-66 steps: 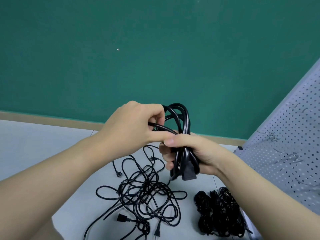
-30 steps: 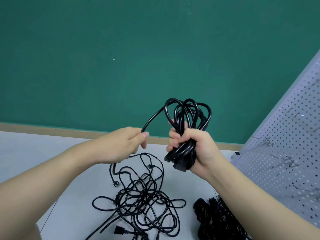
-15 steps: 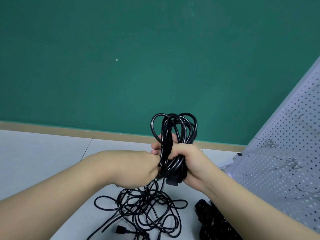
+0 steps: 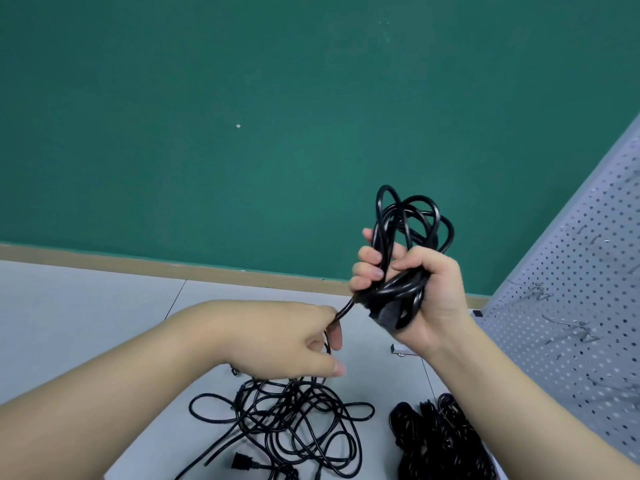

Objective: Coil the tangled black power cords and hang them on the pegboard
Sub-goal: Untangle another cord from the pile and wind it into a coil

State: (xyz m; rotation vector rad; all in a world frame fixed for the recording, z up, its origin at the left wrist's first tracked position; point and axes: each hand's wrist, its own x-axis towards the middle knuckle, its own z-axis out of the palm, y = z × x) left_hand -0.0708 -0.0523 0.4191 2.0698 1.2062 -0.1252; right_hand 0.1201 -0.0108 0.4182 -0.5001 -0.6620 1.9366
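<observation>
Since half a second ago, my left hand has dropped away, fingers pinching the cord's loose tail; my right hand grips the coil above the table. Tangled cords remain; the pegboard holds none visibly.

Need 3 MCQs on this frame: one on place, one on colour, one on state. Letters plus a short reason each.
1. Where is the pegboard?
A. at the right edge
B. at the left edge
C. flat under the cords

2. What colour is the wall?
A. white
B. green
C. red

3. What is the right hand doing?
A. resting open on the table
B. pointing at the wall
C. gripping a coiled cord

Answers:
1 A, its perforated panel rises on the right.
2 B, it is green throughout.
3 C, its fingers wrap the coiled cord, whose tail runs to the left hand.
</observation>
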